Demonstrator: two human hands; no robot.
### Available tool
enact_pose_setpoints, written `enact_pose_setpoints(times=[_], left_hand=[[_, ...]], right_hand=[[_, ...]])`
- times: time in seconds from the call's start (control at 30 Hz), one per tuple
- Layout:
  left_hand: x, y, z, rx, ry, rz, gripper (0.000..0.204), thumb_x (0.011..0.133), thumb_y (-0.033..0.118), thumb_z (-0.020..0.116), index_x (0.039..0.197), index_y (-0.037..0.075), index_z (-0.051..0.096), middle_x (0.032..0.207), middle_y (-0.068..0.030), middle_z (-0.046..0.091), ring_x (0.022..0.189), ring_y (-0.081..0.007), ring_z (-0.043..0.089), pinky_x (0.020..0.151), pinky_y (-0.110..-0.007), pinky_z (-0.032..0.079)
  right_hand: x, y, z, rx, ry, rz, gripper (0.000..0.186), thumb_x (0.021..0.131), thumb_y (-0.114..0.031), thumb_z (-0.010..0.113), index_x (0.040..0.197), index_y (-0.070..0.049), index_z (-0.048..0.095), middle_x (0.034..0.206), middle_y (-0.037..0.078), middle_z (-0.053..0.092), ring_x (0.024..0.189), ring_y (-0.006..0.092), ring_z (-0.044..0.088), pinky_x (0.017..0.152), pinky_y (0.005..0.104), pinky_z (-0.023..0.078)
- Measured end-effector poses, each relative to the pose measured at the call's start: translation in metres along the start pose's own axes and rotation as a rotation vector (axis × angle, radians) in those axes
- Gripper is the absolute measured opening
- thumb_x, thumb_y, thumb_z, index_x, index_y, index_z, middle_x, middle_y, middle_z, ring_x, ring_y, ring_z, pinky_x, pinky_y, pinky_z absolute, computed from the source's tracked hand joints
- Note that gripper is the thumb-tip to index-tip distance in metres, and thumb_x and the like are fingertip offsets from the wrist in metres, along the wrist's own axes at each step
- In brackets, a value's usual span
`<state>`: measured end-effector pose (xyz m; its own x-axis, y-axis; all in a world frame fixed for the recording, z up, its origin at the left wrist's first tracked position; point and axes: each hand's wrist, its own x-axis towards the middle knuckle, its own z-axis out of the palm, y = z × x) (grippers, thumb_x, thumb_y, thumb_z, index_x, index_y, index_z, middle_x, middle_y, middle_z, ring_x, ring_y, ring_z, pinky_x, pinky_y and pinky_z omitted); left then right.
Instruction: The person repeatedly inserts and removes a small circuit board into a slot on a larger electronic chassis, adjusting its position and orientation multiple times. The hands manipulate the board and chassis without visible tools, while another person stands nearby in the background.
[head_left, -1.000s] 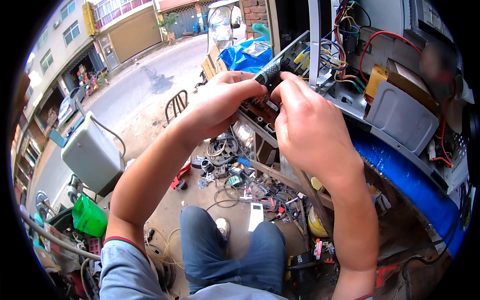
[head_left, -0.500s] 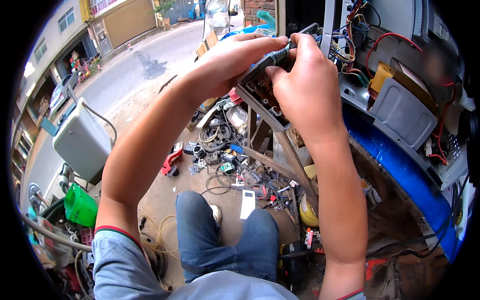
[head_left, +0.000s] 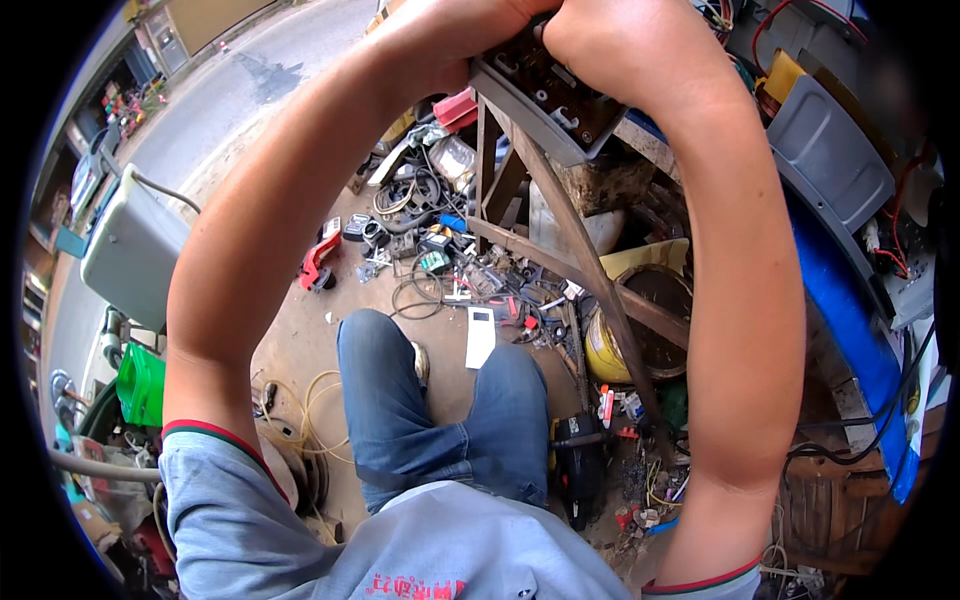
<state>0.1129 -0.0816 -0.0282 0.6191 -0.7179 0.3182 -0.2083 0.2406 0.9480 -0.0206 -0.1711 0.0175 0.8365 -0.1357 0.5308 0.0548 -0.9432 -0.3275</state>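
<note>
At the top edge, my left hand (head_left: 505, 18) and my right hand (head_left: 610, 35) are both on a grey-framed circuit board assembly (head_left: 565, 115), a brown board with small white parts. My fingers are closed around its upper part and are partly cut off by the frame edge. The board sits tilted above a wooden support (head_left: 540, 175). To the right, behind my forearm, stands an opened metal appliance housing with a grey panel (head_left: 825, 140) and red wires (head_left: 890, 255).
Cables and small parts (head_left: 430, 270) litter the floor by my knees, with a yellow bucket (head_left: 610, 355). A blue bench edge (head_left: 840, 300) runs along the right. A white machine (head_left: 130, 250) and green bin (head_left: 140, 385) stand at the left, with a street (head_left: 230, 90) beyond.
My hands and the board have moved up in the picture, now partly past its top edge. The whole scene has shifted, showing more of my shirt and the floor under the bench.
</note>
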Motion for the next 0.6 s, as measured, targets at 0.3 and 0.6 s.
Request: enact_pose_setpoints(times=[0.3,0.6], left_hand=[[-0.005,-0.003,0.004,0.022,0.051,-0.005,0.032,0.101,0.030,0.069,0.108,-0.001,0.072,0.092,-0.0118,0.077,0.071,-0.0155,0.073,0.059,-0.029,0.059],[-0.022,0.002,0.017,0.178,0.163,0.010,0.031,0.099,0.029,0.070,0.107,-0.002,0.071,0.086,-0.0093,0.074,0.067,-0.0142,0.069,0.056,-0.029,0.055]], right_hand=[[0.000,0.013,0.015,-0.029,0.118,-0.031,0.027,0.080,0.001,0.059,0.100,0.013,0.072,0.100,0.038,0.068,0.103,0.0466,0.070,0.090,0.0466,0.057],[-0.005,0.023,0.028,0.013,0.188,-0.051,0.025,0.082,-0.003,0.061,0.098,0.012,0.072,0.098,0.038,0.069,0.099,0.0474,0.071,0.089,0.0490,0.057]])
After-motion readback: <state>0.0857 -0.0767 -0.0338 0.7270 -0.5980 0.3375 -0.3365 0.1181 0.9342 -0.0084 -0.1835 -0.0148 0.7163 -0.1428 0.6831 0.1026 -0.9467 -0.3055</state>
